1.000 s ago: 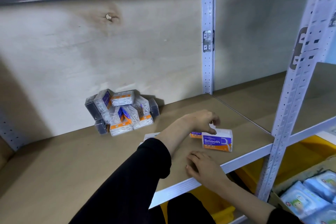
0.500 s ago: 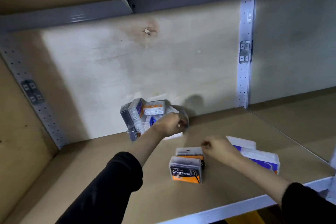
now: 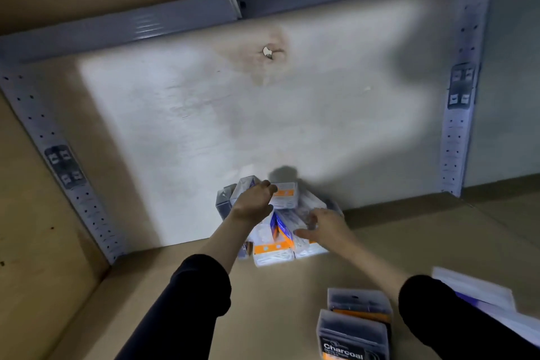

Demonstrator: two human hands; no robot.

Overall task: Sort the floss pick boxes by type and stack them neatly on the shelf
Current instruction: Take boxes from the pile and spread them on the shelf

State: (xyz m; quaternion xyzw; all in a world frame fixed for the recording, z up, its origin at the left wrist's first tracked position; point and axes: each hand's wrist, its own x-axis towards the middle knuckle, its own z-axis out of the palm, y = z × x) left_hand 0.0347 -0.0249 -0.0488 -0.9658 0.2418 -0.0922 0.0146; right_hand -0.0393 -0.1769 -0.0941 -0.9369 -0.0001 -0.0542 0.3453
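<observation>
Though blurred, glossy rectangular plastic boxes (image 3: 273, 254).

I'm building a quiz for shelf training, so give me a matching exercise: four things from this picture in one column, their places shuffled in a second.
1 dark box
2 pile of boxes
3 left hand
4 white box

A at the top of the pile
B right of the right sleeve
C against the back panel
D left of that sleeve

Pairs: 1-D, 2-C, 3-A, 4-B
</observation>
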